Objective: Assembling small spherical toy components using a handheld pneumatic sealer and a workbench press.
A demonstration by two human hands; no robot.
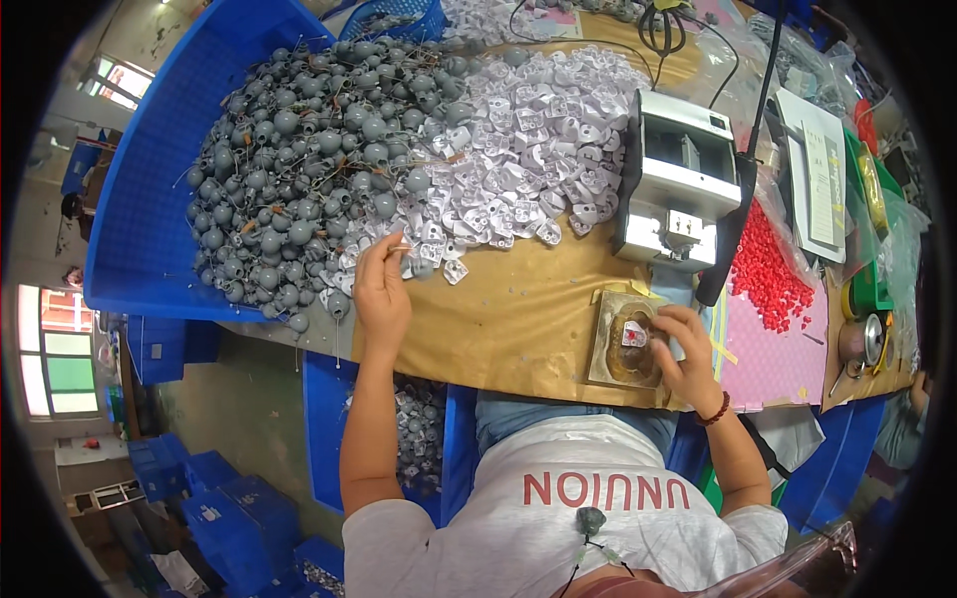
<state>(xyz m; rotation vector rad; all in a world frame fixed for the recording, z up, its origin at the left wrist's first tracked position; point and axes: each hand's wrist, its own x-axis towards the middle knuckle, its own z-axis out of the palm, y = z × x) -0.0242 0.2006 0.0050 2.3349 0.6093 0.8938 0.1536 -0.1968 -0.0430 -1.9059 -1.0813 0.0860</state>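
My left hand (383,297) is raised at the near edge of the heaps, where grey ball-shaped parts (286,124) meet white plastic pieces (553,120). Its fingertips are pinched together by a small brownish tip; what they hold is too small to make out. At the table's front edge, my right hand (688,351) curves over a square block fixture (606,361) with a rounded hollow. Thumb and fingers are apart there, beside a white plastic piece with a red bit (632,335) in the hollow.
Behind the fixture stands a white and black bench machine (688,164). Small red parts (770,267) lie on a pink sheet to its right. A large blue bin (150,199) is tipped at the left of the grey heap. Another blue bin (324,429) with parts stands below the table.
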